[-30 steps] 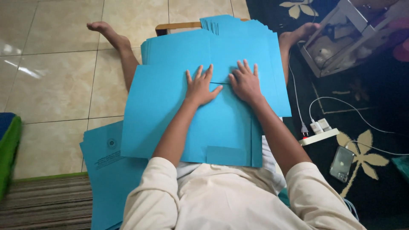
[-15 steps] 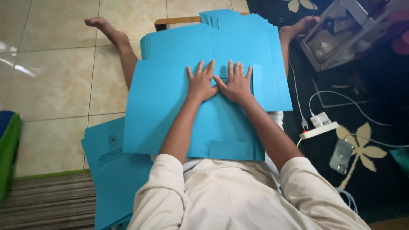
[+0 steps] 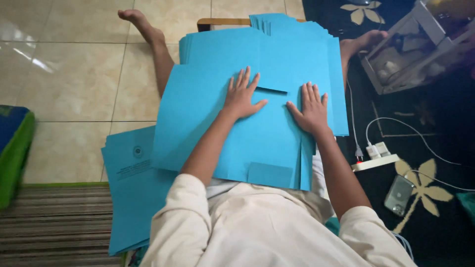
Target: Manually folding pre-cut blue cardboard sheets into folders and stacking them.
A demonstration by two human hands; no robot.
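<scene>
A large blue paper folder sheet (image 3: 267, 143) lies across my lap, on top of a fanned stack of the same blue sheets (image 3: 292, 39). My left hand (image 3: 242, 96) presses flat on the sheet, fingers spread. My right hand (image 3: 310, 106) presses flat a little to the right, fingers together and pointing away. A folded flap edge (image 3: 271, 90) shows between the two hands. Neither hand grips anything.
Another pile of blue printed folders (image 3: 131, 188) lies on the floor at my left. A power strip (image 3: 374, 158) with white cables and a phone (image 3: 398, 195) lie on the dark flowered mat at right. A clear box (image 3: 410, 49) stands at the far right. A striped rug (image 3: 54, 222) is at lower left.
My hands, side by side in the middle of the sheet, have slid apart, the right hand moving right along the sheet. The view has shifted a little.
</scene>
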